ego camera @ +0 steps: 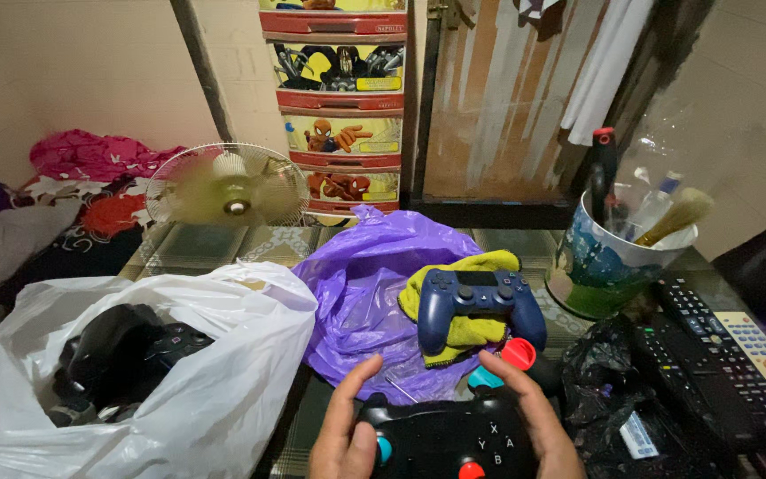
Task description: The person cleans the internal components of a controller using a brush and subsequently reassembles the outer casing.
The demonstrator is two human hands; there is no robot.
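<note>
Both my hands grip a black game controller (454, 439) at the bottom centre. My left hand (345, 435) wraps its left grip with the thumb near a teal stick. On the right grip sits my right hand (538, 417), index finger stretched over the top edge. Just beyond lies a dark blue controller (479, 297) on a yellow cloth (463, 333), which rests on a purple plastic bag (365, 293). A small red and teal controller (509, 359) peeks out beside my right fingers.
A white plastic bag (214, 372) at left holds black controllers (130, 350). A running fan (228, 188) stands behind it. At right are a painted cup (600, 266) with brushes and tools, a black bag (613, 372) and two remotes (720, 341). Drawers (339, 106) stand at back.
</note>
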